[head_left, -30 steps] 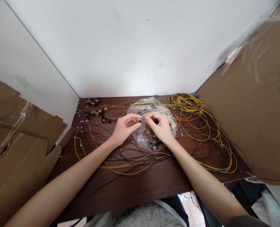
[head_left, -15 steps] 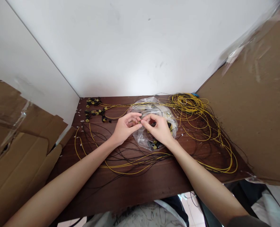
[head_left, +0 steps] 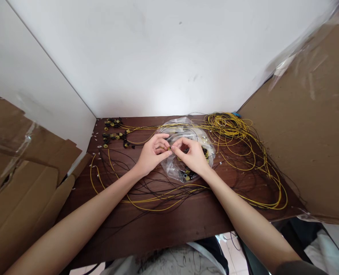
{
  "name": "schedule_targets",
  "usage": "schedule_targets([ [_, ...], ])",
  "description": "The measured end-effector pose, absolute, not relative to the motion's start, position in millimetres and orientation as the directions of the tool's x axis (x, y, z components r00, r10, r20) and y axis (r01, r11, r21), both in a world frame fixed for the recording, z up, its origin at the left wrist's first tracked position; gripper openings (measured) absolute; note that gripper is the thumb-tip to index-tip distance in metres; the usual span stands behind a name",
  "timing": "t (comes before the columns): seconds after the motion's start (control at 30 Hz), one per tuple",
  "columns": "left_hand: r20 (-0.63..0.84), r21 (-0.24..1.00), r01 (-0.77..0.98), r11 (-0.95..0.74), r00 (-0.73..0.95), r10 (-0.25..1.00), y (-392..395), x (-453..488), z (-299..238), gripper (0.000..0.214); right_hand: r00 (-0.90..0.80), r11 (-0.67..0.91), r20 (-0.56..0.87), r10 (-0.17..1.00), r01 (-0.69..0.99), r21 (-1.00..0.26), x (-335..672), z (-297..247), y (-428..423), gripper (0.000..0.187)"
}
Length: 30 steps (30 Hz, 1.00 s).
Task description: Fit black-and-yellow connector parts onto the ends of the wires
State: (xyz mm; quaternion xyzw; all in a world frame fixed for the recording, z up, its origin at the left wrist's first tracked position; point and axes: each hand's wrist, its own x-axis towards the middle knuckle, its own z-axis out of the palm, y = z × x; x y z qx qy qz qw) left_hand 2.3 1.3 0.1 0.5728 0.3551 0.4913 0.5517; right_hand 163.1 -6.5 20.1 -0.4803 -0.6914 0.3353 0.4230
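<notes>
My left hand (head_left: 154, 153) and my right hand (head_left: 191, 156) meet fingertip to fingertip over a clear plastic bag (head_left: 171, 169). Between the left thumb and fingers sits a small black-and-yellow connector (head_left: 168, 148), mostly covered by the fingers. The right thumb and forefinger are pinched at the same spot; whether they grip the connector or a wire on it is hidden. Inside the bag lie more black-and-yellow connectors (head_left: 187, 176), partly behind my right hand.
Groups of connectors (head_left: 120, 136) lie at the back left of the brown table (head_left: 169, 225). A tangle of yellow wire (head_left: 228, 126) is at the back right, and loose yellow and black wires cross the front. Cardboard stands left (head_left: 23, 172) and right (head_left: 307, 126).
Both hands stay almost in place. The left fingers have shifted slightly around the connector, and a little more of it shows now.
</notes>
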Motion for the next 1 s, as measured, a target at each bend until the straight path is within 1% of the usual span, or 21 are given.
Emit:
schedule_targets([
  [0.2, 0.181, 0.981, -0.116, -0.154, 0.273, 0.945, 1.4, 2.3, -0.4, 0.044, -0.16, 0.286, 0.243, 0.957, 0.363, -0.887, 164.9, 17.4, -5.0, 0.011],
  [0.43, 0.181, 0.981, -0.123, -0.152, 0.268, 0.946, 1.6, 2.0, -0.5, 0.042, -0.204, 0.3, 0.24, 0.949, 0.358, -0.884, 164.9, 19.3, -5.3, 0.009],
  [0.67, 0.165, 0.983, -0.117, -0.14, 0.239, 0.957, 0.2, 1.9, -1.0, 0.023, -0.232, 0.335, 0.265, 0.936, 0.35, -0.875, 166.4, 19.6, -5.1, 0.007],
  [1.0, 0.167, 0.982, -0.128, -0.139, 0.236, 0.957, 0.5, 2.3, -1.9, 0.023, -0.243, 0.331, 0.258, 0.935, 0.343, -0.879, 166.2, 18.7, -4.7, 0.008],
])
